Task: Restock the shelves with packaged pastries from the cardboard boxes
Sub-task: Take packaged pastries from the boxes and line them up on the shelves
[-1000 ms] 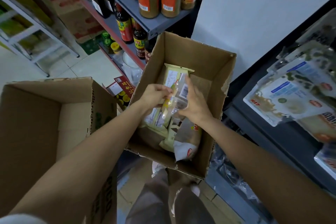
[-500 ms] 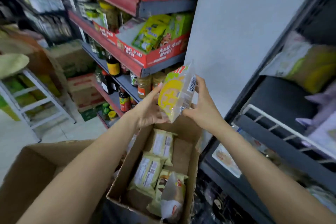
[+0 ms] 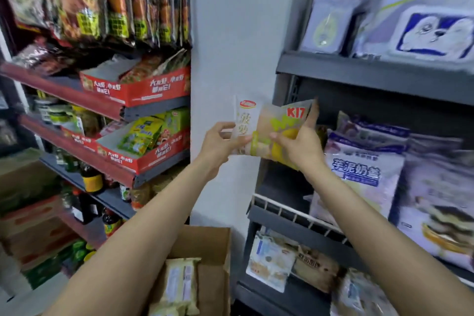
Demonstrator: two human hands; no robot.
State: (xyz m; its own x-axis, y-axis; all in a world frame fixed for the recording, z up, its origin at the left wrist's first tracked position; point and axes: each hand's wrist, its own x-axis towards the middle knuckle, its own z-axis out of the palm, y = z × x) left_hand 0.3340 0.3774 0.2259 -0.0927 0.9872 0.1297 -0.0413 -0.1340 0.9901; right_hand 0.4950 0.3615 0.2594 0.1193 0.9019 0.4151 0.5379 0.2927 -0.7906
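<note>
I hold a yellow-and-white pastry packet [image 3: 266, 131] up in front of the white wall, at the left end of the dark grey shelf unit [image 3: 359, 69]. My left hand [image 3: 218, 143] pinches its left edge. My right hand [image 3: 300, 146] grips its right side, fingers curled around it. Below, the open cardboard box [image 3: 213, 264] holds more pale yellow packets [image 3: 177, 282]. The middle grey shelf, behind a white wire rail [image 3: 295, 215], has a bare dark stretch at its left, beside purple-white pastry bags [image 3: 359, 174].
Left of the wall stands a red-edged shelf unit [image 3: 77, 95] with red display cartons [image 3: 143, 87], snack bags and sauce bottles [image 3: 89, 182]. Brown cartons [image 3: 33, 228] are stacked at lower left. Packaged goods [image 3: 272, 264] fill the lower grey shelf; pale bags [image 3: 431, 28] lie on the top one.
Both hands lifted the packet out of the box and raised it to shelf height, moving right toward the grey shelves. My view tilted up from the box to the shelves.
</note>
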